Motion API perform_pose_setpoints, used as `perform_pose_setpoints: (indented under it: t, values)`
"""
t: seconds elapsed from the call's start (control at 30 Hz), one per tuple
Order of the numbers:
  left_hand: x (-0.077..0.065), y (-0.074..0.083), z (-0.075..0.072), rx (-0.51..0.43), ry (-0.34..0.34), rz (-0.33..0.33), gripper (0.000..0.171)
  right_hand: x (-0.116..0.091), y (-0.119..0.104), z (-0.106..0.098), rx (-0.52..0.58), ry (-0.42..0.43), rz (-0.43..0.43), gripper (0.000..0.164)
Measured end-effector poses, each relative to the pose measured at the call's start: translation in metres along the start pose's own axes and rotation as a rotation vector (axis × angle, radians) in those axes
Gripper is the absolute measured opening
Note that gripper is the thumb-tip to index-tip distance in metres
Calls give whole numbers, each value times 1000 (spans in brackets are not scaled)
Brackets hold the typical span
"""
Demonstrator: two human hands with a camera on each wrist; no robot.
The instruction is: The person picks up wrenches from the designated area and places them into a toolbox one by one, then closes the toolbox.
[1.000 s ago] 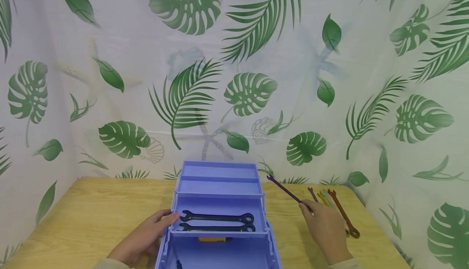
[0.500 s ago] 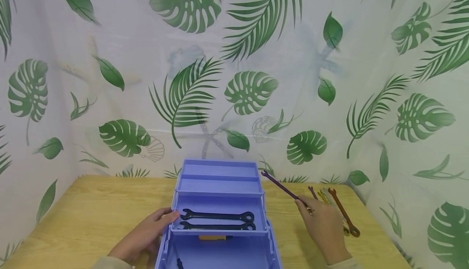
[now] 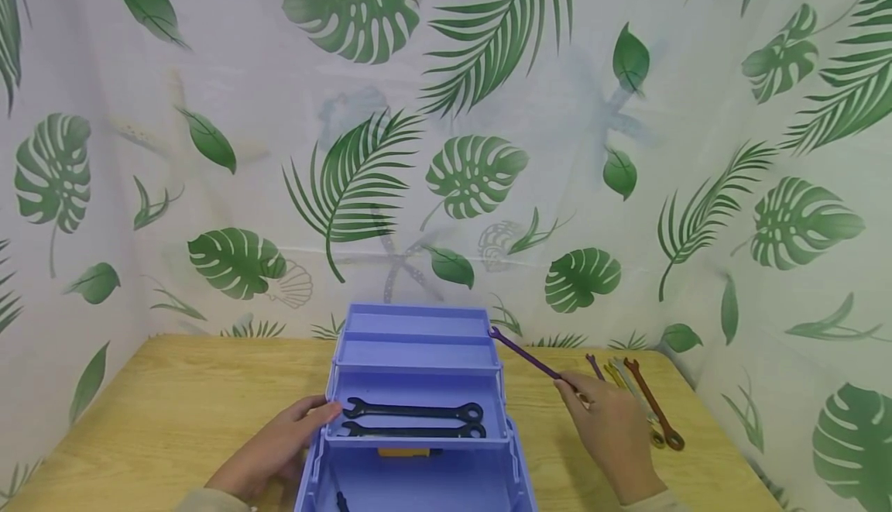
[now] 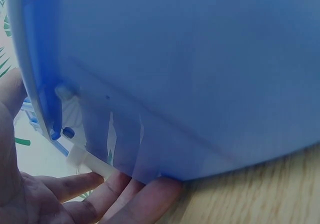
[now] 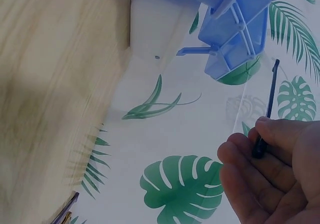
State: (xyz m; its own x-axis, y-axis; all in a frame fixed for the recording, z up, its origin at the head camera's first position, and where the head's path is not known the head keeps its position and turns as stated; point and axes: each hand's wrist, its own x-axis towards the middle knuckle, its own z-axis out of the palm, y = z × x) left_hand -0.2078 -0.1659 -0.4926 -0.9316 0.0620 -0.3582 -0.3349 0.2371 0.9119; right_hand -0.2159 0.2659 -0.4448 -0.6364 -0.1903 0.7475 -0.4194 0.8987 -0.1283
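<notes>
A purple combination wrench (image 3: pixel 524 354) is pinched between the thumb and fingers of my right hand (image 3: pixel 613 427). It slants up to the left, its open end beside the right edge of the toolbox's upper tray. In the right wrist view the wrench (image 5: pixel 272 91) looks dark and its near end shows below my thumb. My left hand (image 3: pixel 282 442) holds the left side of the blue-violet toolbox (image 3: pixel 418 489), thumb at the middle tray's front corner. The left wrist view shows its fingers (image 4: pixel 150 199) against the box wall. Two black wrenches (image 3: pixel 414 411) lie in the middle tray (image 3: pixel 418 386).
Several coloured wrenches (image 3: pixel 651 403) lie on the wooden table (image 3: pixel 209 388), right of my right hand. A yellow object (image 3: pixel 404 453) and a thin dark-handled tool (image 3: pixel 341 500) are in the toolbox's bottom. A leaf-patterned sheet (image 3: pixel 446 148) hangs behind the table.
My right hand has moved left with the purple wrench, bringing its open end up to the toolbox's upper tray. My left hand has stayed in place.
</notes>
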Motion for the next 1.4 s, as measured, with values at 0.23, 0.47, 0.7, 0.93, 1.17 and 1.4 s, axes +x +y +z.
perform_pose_setpoints:
  t: [0.23,0.47,0.7,0.93,1.17,1.4]
  values:
    - [-2,1,-1,-5,-12,-8,91,1,-3,-1,6,-9,-1,15]
    - [-3,1,-2,3,-9,-16,92,1,-5,1,19,32,-49,17]
    - [-4,1,-2,-14,-27,-2,90,1,-7,4,40,44,-74,18]
    - [-3,-1,-4,-16,-48,-3,89,0,-7,6,31,50,-95,20]
    - [-1,-4,-4,-37,-82,38,87,-1,-5,9,12,33,-114,22]
    - [1,-5,-5,-30,-80,37,87,-1,-9,9,10,39,-141,19]
